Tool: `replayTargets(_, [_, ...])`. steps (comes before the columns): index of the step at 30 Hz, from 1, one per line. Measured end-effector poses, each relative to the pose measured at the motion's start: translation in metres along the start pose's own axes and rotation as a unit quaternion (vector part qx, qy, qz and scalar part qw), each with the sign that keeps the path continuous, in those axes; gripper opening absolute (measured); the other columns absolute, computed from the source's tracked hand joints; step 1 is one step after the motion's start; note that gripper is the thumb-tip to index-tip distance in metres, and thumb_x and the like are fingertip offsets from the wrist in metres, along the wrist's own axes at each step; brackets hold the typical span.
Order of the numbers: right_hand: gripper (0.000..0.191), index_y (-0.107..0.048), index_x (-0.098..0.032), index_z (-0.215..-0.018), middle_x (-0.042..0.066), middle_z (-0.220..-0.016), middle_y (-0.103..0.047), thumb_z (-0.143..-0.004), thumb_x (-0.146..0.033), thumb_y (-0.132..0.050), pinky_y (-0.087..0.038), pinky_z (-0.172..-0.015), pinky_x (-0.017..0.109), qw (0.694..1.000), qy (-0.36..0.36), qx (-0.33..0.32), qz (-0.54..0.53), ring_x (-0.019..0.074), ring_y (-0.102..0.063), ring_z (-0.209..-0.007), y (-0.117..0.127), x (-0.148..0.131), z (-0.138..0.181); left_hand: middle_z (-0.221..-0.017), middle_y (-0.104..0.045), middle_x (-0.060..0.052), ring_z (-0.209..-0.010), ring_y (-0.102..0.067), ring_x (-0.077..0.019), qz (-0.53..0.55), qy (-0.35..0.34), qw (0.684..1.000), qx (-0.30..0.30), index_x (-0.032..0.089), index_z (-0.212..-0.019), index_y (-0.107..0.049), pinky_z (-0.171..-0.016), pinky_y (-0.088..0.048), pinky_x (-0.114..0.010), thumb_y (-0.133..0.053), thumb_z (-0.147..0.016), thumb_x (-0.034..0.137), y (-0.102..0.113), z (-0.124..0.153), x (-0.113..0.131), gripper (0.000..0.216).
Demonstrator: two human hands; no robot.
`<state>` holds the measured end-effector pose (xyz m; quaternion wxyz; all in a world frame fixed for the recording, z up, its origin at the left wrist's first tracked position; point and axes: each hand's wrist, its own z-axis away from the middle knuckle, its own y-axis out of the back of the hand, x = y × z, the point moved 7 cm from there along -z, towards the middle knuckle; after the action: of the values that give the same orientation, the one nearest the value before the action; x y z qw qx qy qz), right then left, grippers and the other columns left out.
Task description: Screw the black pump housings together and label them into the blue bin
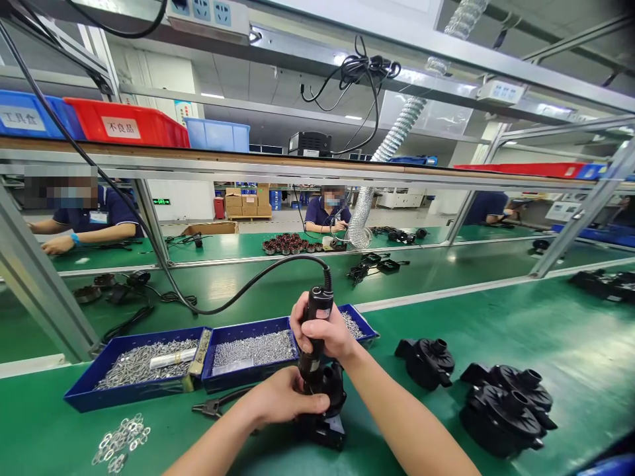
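Observation:
My right hand [325, 330] is wrapped round a black electric screwdriver [320, 304], its cord rising from the top. The tool points down at a black plastic housing [332, 390] on the green bench. My left hand [282, 400] grips that housing from the left, thumb laid over its upper side; the fingers behind are partly hidden. The screwdriver's tip is out of sight. Left of my left hand lies a pair of pliers [211, 406]. Blue bins of small metal screws [253, 350] and longer fasteners [149, 360] stand just behind.
Several similar black housings [510, 410] sit at the right. Loose metal rings [122, 439] lie at the front left. The black cord [248, 294] loops across the bench. A shelf with a red bin [126, 122] spans overhead. Co-workers [327, 211] sit across the bench.

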<state>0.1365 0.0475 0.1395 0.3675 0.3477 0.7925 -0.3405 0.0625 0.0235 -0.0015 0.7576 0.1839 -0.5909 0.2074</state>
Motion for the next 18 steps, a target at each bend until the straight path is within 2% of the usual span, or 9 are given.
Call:
replayTargets(3, [0.034,-0.065,-0.018,-0.09,-0.001,-0.069,-0.069,-0.075,-0.036,-0.089,-0.044,-0.042,0.022,1.0,-0.002,0.016,0.018,0.0092,-0.053,-0.041,-0.004,0.0,0.0,-0.083,-0.065,-0.002,-0.067,-0.048,-0.012,0.006,0.021,1.0,0.015,0.015,-0.103,-0.073,-0.06,-0.03,-0.027,-0.094,-0.063,0.071,0.001,0.0,-0.001,0.073])
replayTargets(7, [0.03,-0.066,-0.019,-0.092,-0.003,-0.061,-0.064,-0.084,-0.038,-0.086,-0.046,-0.049,0.023,0.976,0.023,0.163,0.141,0.0112,-0.056,-0.047,0.003,-0.005,0.003,-0.081,-0.065,-0.001,-0.069,-0.05,-0.0125,0.02,0.03,0.999,0.032,0.015,-0.095,-0.072,-0.062,-0.031,-0.027,-0.097,-0.06,0.065,0.001,0.001,-0.001,0.066])
replayTargets(8, [0.03,-0.066,-0.019,-0.093,-0.003,-0.061,-0.064,-0.086,-0.04,-0.086,-0.047,-0.051,0.024,0.972,0.027,0.176,0.156,0.0113,-0.056,-0.048,0.003,-0.006,0.003,-0.081,-0.065,-0.001,-0.069,-0.05,-0.0125,0.022,0.031,0.999,0.034,0.015,-0.093,-0.071,-0.062,-0.031,-0.028,-0.098,-0.06,0.064,0.001,0.001,-0.001,0.065])
replayTargets(10, [0.034,-0.066,-0.019,-0.097,-0.001,-0.069,-0.067,-0.085,-0.044,-0.086,-0.046,-0.051,0.025,0.981,0.023,0.136,0.134,0.0113,-0.057,-0.048,-0.001,-0.003,0.002,-0.082,-0.065,0.0,-0.07,-0.05,-0.0129,0.02,0.037,0.998,0.041,0.015,-0.094,-0.071,-0.062,-0.031,-0.028,-0.098,-0.059,0.062,0.001,0.001,-0.001,0.065])
replayTargets(14, [0.053,-0.067,-0.018,-0.111,0.007,-0.086,-0.074,-0.082,-0.062,-0.071,-0.042,-0.048,0.027,0.999,0.007,0.008,-0.032,0.0143,-0.058,-0.05,-0.007,0.003,-0.001,-0.086,-0.065,0.0,-0.073,-0.052,-0.0138,0.019,0.048,0.997,0.048,0.016,-0.102,-0.069,-0.063,-0.033,-0.027,-0.098,-0.059,0.057,0.001,0.003,0.0,0.066])
replayTargets(16, [0.057,-0.068,-0.015,-0.116,0.01,-0.087,-0.075,-0.08,-0.06,-0.062,-0.042,-0.048,0.03,0.996,0.001,0.0,-0.085,0.0168,-0.059,-0.051,-0.005,0.006,-0.003,-0.087,-0.064,0.0,-0.074,-0.052,-0.0135,0.009,0.048,0.998,0.048,0.017,-0.105,-0.068,-0.062,-0.032,-0.027,-0.097,-0.062,0.053,0.001,0.004,0.001,0.063])
replayTargets(18, [0.056,-0.069,-0.013,-0.117,0.011,-0.085,-0.076,-0.08,-0.055,-0.059,-0.042,-0.047,0.03,0.995,0.005,0.017,-0.095,0.0177,-0.059,-0.049,-0.003,0.008,-0.004,-0.086,-0.063,0.0,-0.073,-0.051,-0.013,-0.009,0.05,0.997,0.053,0.017,-0.106,-0.067,-0.06,-0.032,-0.027,-0.096,-0.064,0.052,0.002,0.004,0.002,0.062])
